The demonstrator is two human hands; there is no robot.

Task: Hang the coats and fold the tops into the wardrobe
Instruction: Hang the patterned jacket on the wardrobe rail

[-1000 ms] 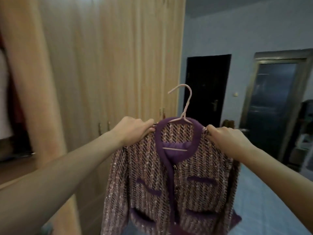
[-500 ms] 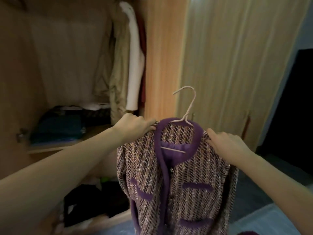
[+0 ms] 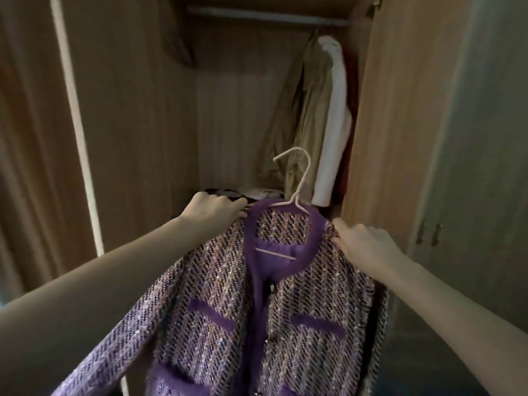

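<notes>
The purple tweed coat [image 3: 257,304] is held up on its pale hanger [image 3: 294,195], each shoulder gripped by curled fingers: the left hand [image 3: 214,212] on one, the right hand [image 3: 363,244] on the other, so the hook is kept free. The wardrobe rail [image 3: 265,17] lies well above the fingers, with hung garments [image 3: 320,124] beyond the right hand.

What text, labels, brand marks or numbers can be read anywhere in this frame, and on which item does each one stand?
None: no readable word, number, brand or sign shows anywhere.
Purple tweed jacket held by both hands: no tag or label shows at its collar.
Pale wire hanger: unmarked.
Wooden wardrobe panels and doors: plain, with no stickers.
Beige coat and white garment hanging inside: no print or tag shows.
</notes>
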